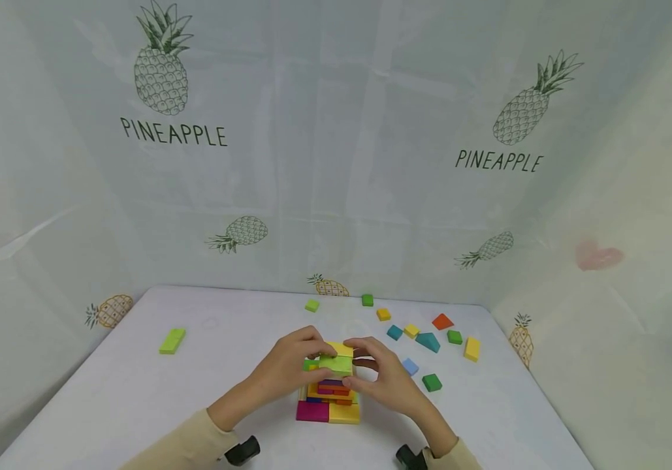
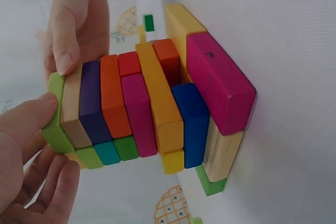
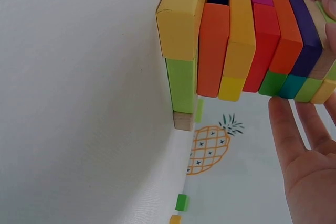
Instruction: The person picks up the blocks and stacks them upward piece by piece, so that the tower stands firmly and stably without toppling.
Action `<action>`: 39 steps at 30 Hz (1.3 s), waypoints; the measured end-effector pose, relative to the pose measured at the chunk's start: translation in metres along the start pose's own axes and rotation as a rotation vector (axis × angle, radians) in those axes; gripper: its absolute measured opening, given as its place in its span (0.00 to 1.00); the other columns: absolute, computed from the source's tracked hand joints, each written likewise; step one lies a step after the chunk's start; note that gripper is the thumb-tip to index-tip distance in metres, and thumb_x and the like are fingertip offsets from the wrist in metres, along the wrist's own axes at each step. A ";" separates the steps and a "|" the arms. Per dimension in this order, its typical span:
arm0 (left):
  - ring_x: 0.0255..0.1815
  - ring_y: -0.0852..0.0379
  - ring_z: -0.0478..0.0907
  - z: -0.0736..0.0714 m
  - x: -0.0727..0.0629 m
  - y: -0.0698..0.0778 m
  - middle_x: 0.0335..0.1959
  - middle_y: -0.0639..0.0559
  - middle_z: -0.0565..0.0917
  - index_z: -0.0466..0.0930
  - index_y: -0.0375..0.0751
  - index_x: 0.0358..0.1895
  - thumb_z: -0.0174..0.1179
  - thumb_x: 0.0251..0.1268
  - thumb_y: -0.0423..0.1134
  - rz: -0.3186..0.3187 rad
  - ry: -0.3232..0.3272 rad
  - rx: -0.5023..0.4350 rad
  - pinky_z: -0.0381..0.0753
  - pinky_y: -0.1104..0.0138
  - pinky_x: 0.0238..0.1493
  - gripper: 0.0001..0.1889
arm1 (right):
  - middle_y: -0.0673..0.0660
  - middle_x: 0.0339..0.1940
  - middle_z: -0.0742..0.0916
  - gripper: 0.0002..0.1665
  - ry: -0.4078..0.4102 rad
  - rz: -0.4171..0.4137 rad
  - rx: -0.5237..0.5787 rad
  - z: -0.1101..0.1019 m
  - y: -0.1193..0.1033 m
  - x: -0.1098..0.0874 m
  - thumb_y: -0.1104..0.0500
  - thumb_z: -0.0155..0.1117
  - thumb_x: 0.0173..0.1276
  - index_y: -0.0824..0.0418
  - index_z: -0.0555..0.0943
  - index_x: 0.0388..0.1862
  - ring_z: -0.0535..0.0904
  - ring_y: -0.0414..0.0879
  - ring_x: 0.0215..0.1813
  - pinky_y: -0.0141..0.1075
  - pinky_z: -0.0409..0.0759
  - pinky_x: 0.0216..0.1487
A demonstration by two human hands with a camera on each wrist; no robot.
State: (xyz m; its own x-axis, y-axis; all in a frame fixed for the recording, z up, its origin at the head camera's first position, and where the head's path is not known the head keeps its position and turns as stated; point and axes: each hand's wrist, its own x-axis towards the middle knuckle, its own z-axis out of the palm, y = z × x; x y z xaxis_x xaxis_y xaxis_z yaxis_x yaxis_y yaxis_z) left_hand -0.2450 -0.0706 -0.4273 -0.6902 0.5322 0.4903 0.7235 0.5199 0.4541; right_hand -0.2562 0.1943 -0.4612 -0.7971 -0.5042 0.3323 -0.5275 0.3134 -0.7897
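Lime block point(image 1: 172, 341) lies flat at far left of the white worktop point(image 1: 95, 405), well apart from the rest. Next, left hand point(image 1: 283, 362): grip pinching the light-green block point(image 1: 336, 367) at the tower's top front, thumb on its face. Block tower point(image 1: 336, 396) stands near the worktop's middle, magenta block point(image 1: 312, 411) and yellow block point(image 1: 344, 414) side by side at its base front. Right hand point(image 1: 385, 375): grip curled round the upper tower's right side, fingertips touching the rear blocks. Further right, scattered: blue block point(image 1: 410, 366), teal triangle point(image 1: 428, 341), dark-green block point(image 1: 432, 382), red-orange block point(image 1: 443, 321), yellow-orange block point(image 1: 472, 349) rightmost.
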 end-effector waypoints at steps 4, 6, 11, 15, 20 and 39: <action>0.41 0.64 0.78 0.004 0.000 -0.001 0.41 0.61 0.79 0.91 0.51 0.49 0.80 0.60 0.45 0.001 0.020 -0.018 0.88 0.65 0.46 0.15 | 0.50 0.66 0.81 0.38 0.001 0.005 0.002 0.000 0.000 0.000 0.53 0.79 0.68 0.52 0.74 0.74 0.81 0.51 0.65 0.44 0.83 0.66; 0.41 0.64 0.78 0.005 0.000 0.000 0.41 0.61 0.79 0.91 0.51 0.49 0.80 0.60 0.44 -0.002 0.027 -0.024 0.89 0.65 0.46 0.15 | 0.49 0.66 0.81 0.38 0.002 0.007 0.001 0.000 -0.001 0.000 0.53 0.79 0.68 0.53 0.74 0.74 0.81 0.51 0.66 0.43 0.83 0.66; 0.41 0.64 0.79 0.006 -0.001 0.001 0.42 0.60 0.80 0.91 0.50 0.49 0.80 0.60 0.44 -0.017 0.037 -0.017 0.87 0.69 0.46 0.15 | 0.49 0.66 0.81 0.37 0.005 0.006 -0.006 0.000 -0.002 0.000 0.52 0.79 0.69 0.50 0.74 0.74 0.81 0.51 0.66 0.42 0.83 0.66; 0.41 0.62 0.80 0.006 -0.001 0.000 0.43 0.60 0.80 0.90 0.50 0.50 0.80 0.60 0.44 -0.022 0.031 -0.015 0.88 0.68 0.47 0.15 | 0.49 0.66 0.81 0.38 0.004 0.009 -0.008 0.001 -0.002 0.000 0.53 0.79 0.69 0.52 0.74 0.74 0.81 0.50 0.66 0.44 0.83 0.66; 0.43 0.60 0.81 0.001 0.000 -0.004 0.46 0.60 0.82 0.89 0.51 0.55 0.78 0.63 0.49 -0.019 0.018 -0.035 0.89 0.65 0.46 0.19 | 0.49 0.67 0.80 0.38 0.001 0.014 -0.004 0.001 -0.003 0.000 0.53 0.79 0.69 0.53 0.74 0.74 0.81 0.49 0.66 0.44 0.83 0.67; 0.69 0.44 0.78 -0.011 0.048 -0.128 0.75 0.46 0.76 0.75 0.47 0.75 0.68 0.75 0.41 -0.225 -0.113 0.008 0.84 0.53 0.63 0.28 | 0.47 0.67 0.81 0.37 0.005 0.056 -0.028 0.001 -0.004 0.001 0.53 0.79 0.68 0.50 0.75 0.74 0.80 0.47 0.66 0.41 0.82 0.67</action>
State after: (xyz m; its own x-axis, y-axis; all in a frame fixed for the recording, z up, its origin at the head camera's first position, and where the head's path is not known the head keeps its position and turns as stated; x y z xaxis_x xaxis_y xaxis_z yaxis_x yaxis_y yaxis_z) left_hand -0.3705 -0.1191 -0.4544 -0.8313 0.4735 0.2910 0.5516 0.6390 0.5361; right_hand -0.2542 0.1916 -0.4585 -0.8271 -0.4811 0.2904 -0.4898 0.3638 -0.7923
